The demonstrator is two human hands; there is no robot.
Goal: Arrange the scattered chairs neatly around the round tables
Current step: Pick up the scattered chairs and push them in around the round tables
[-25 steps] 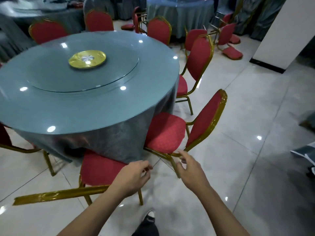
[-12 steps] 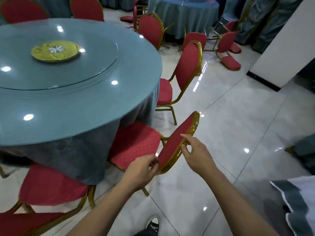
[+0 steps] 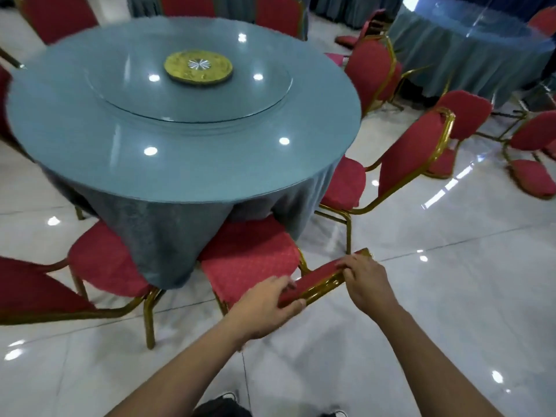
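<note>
left hand [image 3: 264, 308], right hand [image 3: 368, 279] grip chair [image 3: 249, 260] backrest (legs mostly hidden).

I count two round tables: the near one [image 3: 180, 164] under blue-grey cloth and glass, and a second [image 3: 469, 52] at the far right. On the near table I see one glass turntable [image 3: 150, 94] and one gold disc [image 3: 198, 68] at its centre.

Red chairs with gold frames: I count at least nine in view, several cut off by the edges, so the full number I cannot tell. Three sit closest to me: one [image 3: 249, 260], one at left [image 3: 105, 263], one at right [image 3: 412, 158].

Two hands: left [image 3: 264, 305], right [image 3: 370, 281].
</note>
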